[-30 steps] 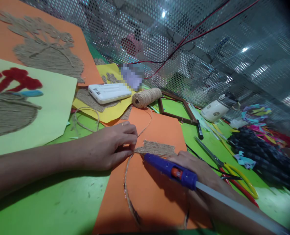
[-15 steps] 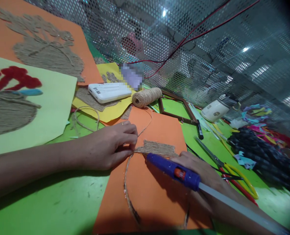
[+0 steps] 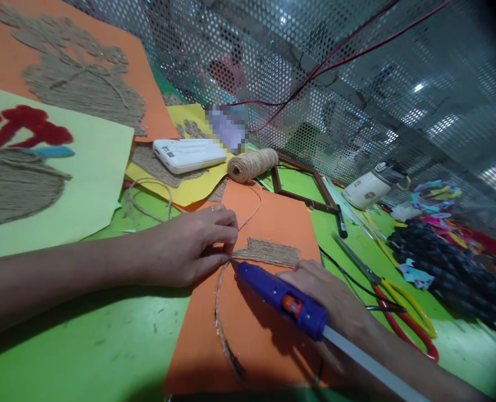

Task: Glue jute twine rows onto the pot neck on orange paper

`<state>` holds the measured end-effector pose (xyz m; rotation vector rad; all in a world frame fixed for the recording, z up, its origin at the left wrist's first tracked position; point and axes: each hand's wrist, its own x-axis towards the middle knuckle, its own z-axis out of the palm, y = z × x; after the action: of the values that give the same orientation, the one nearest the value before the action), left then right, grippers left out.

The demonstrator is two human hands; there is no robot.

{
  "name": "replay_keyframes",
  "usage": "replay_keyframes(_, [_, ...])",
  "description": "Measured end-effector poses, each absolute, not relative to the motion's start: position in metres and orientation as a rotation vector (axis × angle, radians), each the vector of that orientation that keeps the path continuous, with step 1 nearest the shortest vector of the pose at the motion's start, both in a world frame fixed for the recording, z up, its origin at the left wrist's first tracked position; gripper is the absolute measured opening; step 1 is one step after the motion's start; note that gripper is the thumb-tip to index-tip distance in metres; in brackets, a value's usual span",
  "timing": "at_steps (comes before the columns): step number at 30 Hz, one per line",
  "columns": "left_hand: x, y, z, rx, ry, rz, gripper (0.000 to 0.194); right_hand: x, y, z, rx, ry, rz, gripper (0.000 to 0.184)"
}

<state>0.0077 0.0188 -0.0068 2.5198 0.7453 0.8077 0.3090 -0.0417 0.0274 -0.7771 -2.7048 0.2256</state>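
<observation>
Saw a big orange sheet (image 3: 158,114) at the far left, with a twine pot shape on it. Saw a pale green sheet (image 3: 101,151) at the left, with red fuzzy bits and a twine shape. Had a white block (image 3: 191,153) on a yellow sheet (image 3: 184,195), just left of the far middle. Rested the left hand (image 3: 181,245) near the middle, its thumb and fingers pinching the twine (image 3: 217,312) at the left end of the flat twine patch (image 3: 268,252). Had that patch on the middle orange sheet (image 3: 281,218), with the twine roll (image 3: 251,165) past its far edge. Held the blue glue gun (image 3: 264,285) in the right hand (image 3: 327,290), fingers curled on it but partly hidden. Pointed its tip left, just beside the left fingertips; could not tell if touching. Saw a brown frame (image 3: 304,200) and a black marker (image 3: 342,223) farther right. Then saw a white bottle (image 3: 365,188) at the far right, open scissors (image 3: 359,261) nearer, and dark checked cloth (image 3: 444,268) by bright scraps (image 3: 436,195).
</observation>
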Motion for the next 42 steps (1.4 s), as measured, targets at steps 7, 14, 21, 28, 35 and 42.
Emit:
replay_keyframes(7, [0.007,0.018,-0.007,2.513,0.745,0.819,0.015,0.318,-0.051,0.024,-0.895,-2.627,0.171,0.022])
replay_keyframes(14, [0.007,0.017,-0.006,2.491,0.76,0.809,0.014,0.33,-0.058,0.037,-0.974,-2.74,0.183,0.025])
replay_keyframes(21, [0.008,0.016,-0.003,2.496,0.781,0.773,0.019,0.338,-0.063,0.026,-0.942,-2.653,0.195,0.036])
replay_keyframes(28, [0.008,0.016,-0.004,2.488,0.802,0.786,0.02,0.314,-0.064,0.031,-0.79,-2.73,0.071,0.04])
replay_keyframes(35, [0.006,0.021,-0.008,2.534,0.753,0.784,0.022,0.298,-0.064,0.039,-0.733,-2.79,-0.053,0.038])
replay_keyframes(42, [0.006,0.021,-0.008,2.536,0.755,0.78,0.022,0.311,-0.073,0.038,-0.797,-2.783,-0.194,0.038])
